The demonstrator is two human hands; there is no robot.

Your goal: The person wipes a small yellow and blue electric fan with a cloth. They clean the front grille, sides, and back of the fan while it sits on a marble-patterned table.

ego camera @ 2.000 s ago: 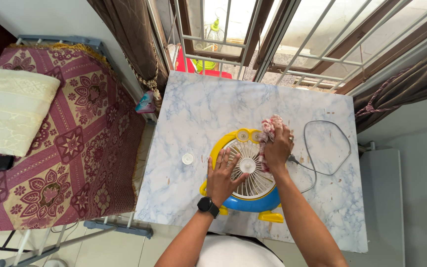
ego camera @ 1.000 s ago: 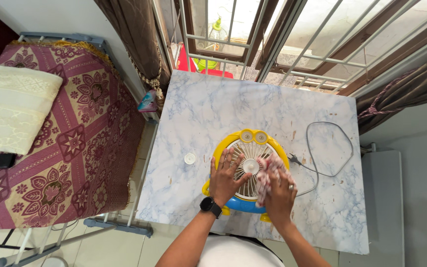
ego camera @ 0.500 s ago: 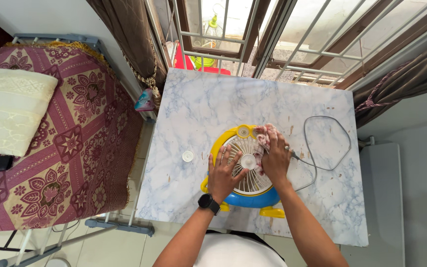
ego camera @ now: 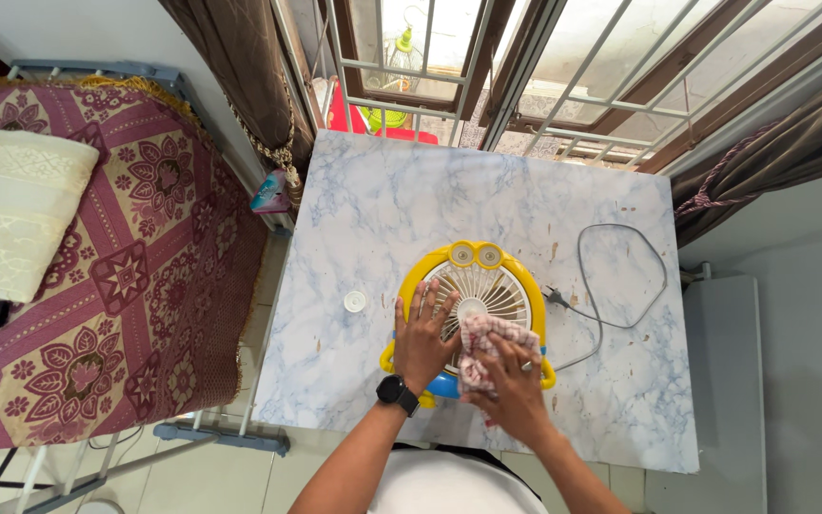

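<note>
A small yellow and blue fan (ego camera: pixel 487 286) lies face up on a marble-patterned table (ego camera: pixel 411 209). My left hand (ego camera: pixel 422 335), with a black watch on the wrist, lies flat on the left side of the white grille, fingers spread. My right hand (ego camera: pixel 511 381) presses a pink and white cloth (ego camera: pixel 487 341) onto the grille's lower part, near the fan's blue base. The fan's grey cord (ego camera: pixel 620 286) loops on the table to the right, its plug lying beside the fan's rim.
A small white round cap (ego camera: pixel 355 301) lies on the table left of the fan. A bed with a maroon patterned cover (ego camera: pixel 126 266) and a cream cushion (ego camera: pixel 11 209) stands at the left. A barred window (ego camera: pixel 487 67) and brown curtains lie beyond the table.
My right hand has dragged the cloth from the fan's upper right rim down to the lower part of the grille. My left hand has stayed flat on the left side.
</note>
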